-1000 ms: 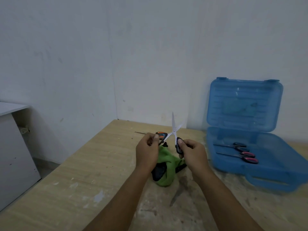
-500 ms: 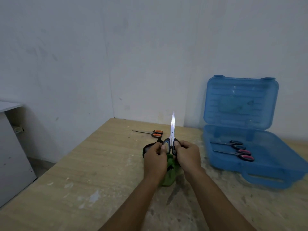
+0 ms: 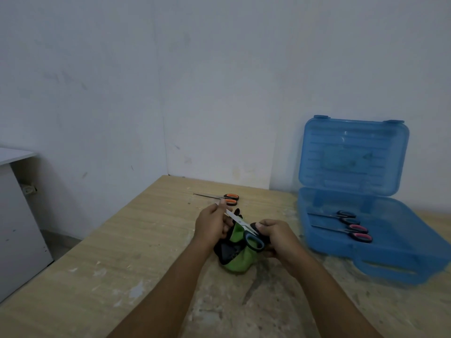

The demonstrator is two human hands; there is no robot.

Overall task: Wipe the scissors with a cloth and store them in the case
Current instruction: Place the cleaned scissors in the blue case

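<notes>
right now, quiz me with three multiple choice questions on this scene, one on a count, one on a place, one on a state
1. How many pairs of scissors lie in the blue case?
A one
B two
C four

2. Where are the orange-handled scissors?
A in the case
B on the floor
C on the table

3. The case's lid is:
A open, standing up
B shut
C taken off

Answers:
1 B, a dark-handled pair and a pink-handled pair lie inside.
2 C, they lie flat on its top, toward the far edge.
3 A, it stands upright behind the base, so the inside shows.
</notes>
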